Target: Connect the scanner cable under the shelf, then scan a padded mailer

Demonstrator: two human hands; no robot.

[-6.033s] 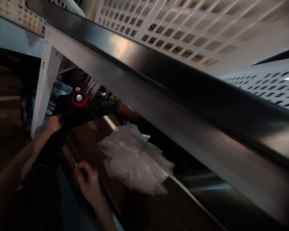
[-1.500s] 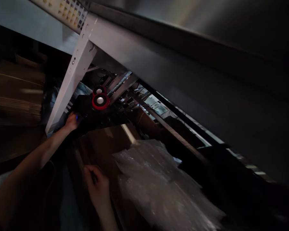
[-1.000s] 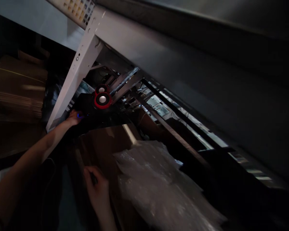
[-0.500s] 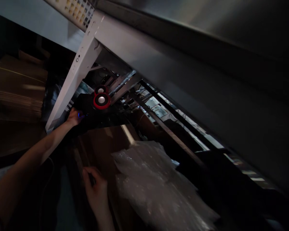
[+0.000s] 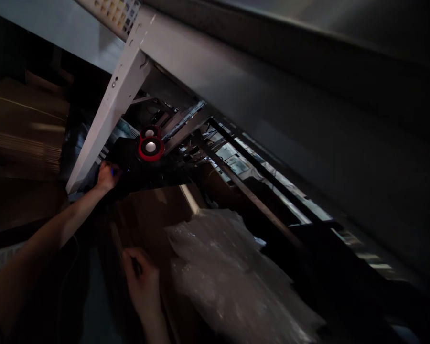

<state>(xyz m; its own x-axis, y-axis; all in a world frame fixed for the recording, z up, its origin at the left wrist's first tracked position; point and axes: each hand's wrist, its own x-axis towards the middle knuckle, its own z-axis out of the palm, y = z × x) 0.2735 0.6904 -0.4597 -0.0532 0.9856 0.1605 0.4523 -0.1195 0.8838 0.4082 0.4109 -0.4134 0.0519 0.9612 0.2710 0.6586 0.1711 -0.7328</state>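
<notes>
Red-rimmed speaker (image 5: 151,147) is seen ahead-right of left hand (image 5: 107,177), the nearer; right hand (image 5: 143,277) is curled; neither grip can be told.

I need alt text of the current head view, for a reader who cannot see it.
A person's left hand is beside a blue light, near a white metal leg and red-rimmed discs. The curled right hand is by cardboard and crinkled clear plastic; darkness hides whether either holds anything.
</notes>
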